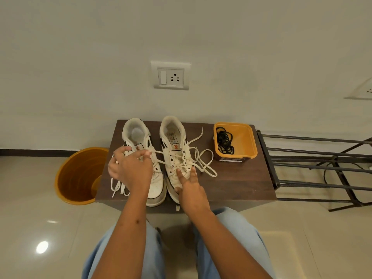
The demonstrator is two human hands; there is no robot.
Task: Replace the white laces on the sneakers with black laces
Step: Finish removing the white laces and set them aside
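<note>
Two white sneakers stand side by side on a small dark brown table point(237, 186). My left hand point(129, 168) hovers over the left sneaker point(156, 178) and pinches a white lace point(161, 153) that stretches across to the right sneaker point(174, 137). My right hand point(190, 188) rests with straight fingers on the toe of the right sneaker. Loose white lace loops point(205, 162) lie to the right of that shoe, and more lace ends point(117, 186) lie at the table's left front. Black laces point(225, 141) are coiled in a yellow tub point(245, 141).
An orange bucket point(80, 176) stands on the tiled floor left of the table. A dark metal rack point(314, 164) sits to the right. A wall socket point(171, 76) is above the table. My legs in light blue trousers are below.
</note>
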